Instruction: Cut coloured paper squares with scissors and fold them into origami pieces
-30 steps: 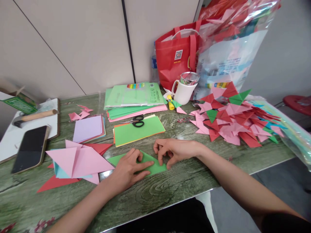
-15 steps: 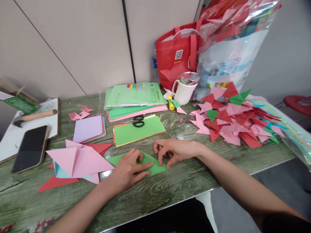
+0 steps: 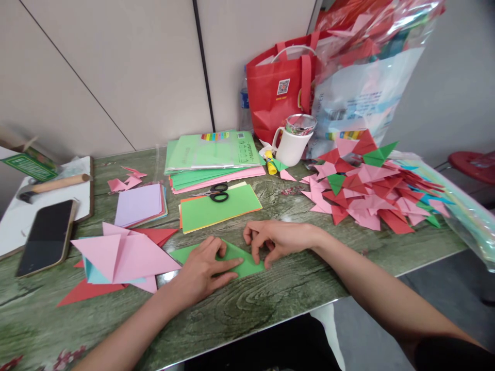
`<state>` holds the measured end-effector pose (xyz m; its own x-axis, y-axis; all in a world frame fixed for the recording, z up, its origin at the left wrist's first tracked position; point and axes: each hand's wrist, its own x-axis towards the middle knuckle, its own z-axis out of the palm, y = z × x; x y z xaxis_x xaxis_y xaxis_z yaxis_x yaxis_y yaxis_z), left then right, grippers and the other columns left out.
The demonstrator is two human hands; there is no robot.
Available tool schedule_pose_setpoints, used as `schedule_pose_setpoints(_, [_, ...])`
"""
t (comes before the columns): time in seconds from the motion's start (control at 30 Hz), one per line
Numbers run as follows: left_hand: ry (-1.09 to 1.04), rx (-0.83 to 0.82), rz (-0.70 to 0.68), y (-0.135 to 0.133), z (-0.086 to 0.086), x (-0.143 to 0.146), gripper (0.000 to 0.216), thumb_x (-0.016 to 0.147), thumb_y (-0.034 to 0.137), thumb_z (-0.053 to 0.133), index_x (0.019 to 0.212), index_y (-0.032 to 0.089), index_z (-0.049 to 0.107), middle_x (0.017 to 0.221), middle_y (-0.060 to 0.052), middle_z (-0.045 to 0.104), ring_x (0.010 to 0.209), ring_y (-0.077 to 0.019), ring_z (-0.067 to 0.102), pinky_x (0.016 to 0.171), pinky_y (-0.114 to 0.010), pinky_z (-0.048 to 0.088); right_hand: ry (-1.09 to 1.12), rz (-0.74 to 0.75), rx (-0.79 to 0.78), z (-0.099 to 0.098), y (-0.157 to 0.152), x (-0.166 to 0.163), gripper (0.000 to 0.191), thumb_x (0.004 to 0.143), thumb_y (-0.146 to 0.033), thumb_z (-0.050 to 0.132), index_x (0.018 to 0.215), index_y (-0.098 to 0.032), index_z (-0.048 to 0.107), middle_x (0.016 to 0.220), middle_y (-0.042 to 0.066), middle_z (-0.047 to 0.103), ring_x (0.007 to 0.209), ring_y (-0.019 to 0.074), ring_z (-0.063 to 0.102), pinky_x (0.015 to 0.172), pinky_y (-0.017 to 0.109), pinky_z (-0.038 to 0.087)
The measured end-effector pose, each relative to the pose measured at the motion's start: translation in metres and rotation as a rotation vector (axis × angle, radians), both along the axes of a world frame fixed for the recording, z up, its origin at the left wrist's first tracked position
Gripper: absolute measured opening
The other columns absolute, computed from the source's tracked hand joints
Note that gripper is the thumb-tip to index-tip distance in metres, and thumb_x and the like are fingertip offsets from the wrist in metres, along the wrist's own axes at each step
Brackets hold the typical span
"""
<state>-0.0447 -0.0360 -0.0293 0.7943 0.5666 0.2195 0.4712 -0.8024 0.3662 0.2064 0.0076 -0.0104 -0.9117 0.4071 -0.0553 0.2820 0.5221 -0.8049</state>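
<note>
A sheet of green paper (image 3: 231, 249), folded at its right part, lies near the table's front edge. Across its middle rests my left hand (image 3: 204, 268), pressing the sheet down with index finger and thumb stretched out toward the right and the other fingers bent. My right hand (image 3: 274, 242) has thumb and index finger closed at the sheet's right corner; its remaining fingers are curled above the table. Part of the sheet is hidden beneath my left hand. Just left of it sits a stack of folded pink paper shapes (image 3: 147, 255), with red and light blue ones underneath.
Black scissors (image 3: 219, 196) lie on green paper strips (image 3: 228, 208), behind my hands. Farther back are a paper pack (image 3: 209, 149), a white mug (image 3: 293, 147) and a red bag (image 3: 278, 98). Folded shapes (image 3: 371, 188) pile up right; a phone (image 3: 48, 234) and hammer (image 3: 58, 186) lie left.
</note>
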Motion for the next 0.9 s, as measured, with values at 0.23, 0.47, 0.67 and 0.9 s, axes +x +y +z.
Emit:
schedule_pose_setpoints(0.23, [0.018, 0.006, -0.018, 0.001, 0.002, 0.001, 0.029, 0.087, 0.035, 0.052, 0.112, 0.025, 0.065, 0.084, -0.005, 0.046, 0.078, -0.017, 0.044, 0.065, -0.028, 0.037, -0.027, -0.009, 0.001, 0.002, 0.0, -0.002, 0.009, 0.072, -0.019, 0.073, 0.079, -0.015, 0.071, 0.1, 0.003, 0.046, 0.076, 0.0094, 0.049, 0.061, 0.018, 0.04])
schedule_pose_setpoints(0.47, [0.064, -0.01, -0.021, 0.0, 0.001, -0.002, 0.032, 0.089, 0.037, 0.049, 0.117, 0.027, 0.061, 0.087, -0.005, 0.047, 0.081, -0.0173, 0.044, 0.068, -0.029, 0.038, -0.227, -0.083, 0.126, 0.01, -0.006, -0.003, 0.003, 0.073, -0.022, 0.071, 0.075, -0.02, 0.073, 0.09, 0.0, 0.051, 0.071, 0.0093, 0.051, 0.062, 0.021, 0.035])
schedule_pose_setpoints(0.67, [0.079, -0.035, -0.018, -0.002, 0.005, 0.0, 0.032, 0.09, 0.037, 0.047, 0.118, 0.027, 0.061, 0.087, -0.005, 0.047, 0.082, -0.0175, 0.044, 0.069, -0.029, 0.039, -0.366, -0.068, 0.221, 0.024, -0.016, -0.001, 0.007, 0.077, -0.025, 0.067, 0.079, -0.023, 0.073, 0.086, 0.001, 0.055, 0.073, 0.0121, 0.053, 0.057, 0.021, 0.031])
schedule_pose_setpoints(0.9, [0.105, -0.055, 0.016, -0.01, 0.011, 0.0, 0.033, 0.089, 0.035, 0.049, 0.119, 0.026, 0.06, 0.089, -0.005, 0.046, 0.085, -0.0177, 0.046, 0.073, -0.03, 0.042, -0.434, -0.148, 0.265, 0.054, -0.046, 0.004, 0.003, 0.073, -0.019, 0.07, 0.075, -0.02, 0.072, 0.078, 0.002, 0.061, 0.069, 0.0135, 0.057, 0.057, 0.022, 0.036])
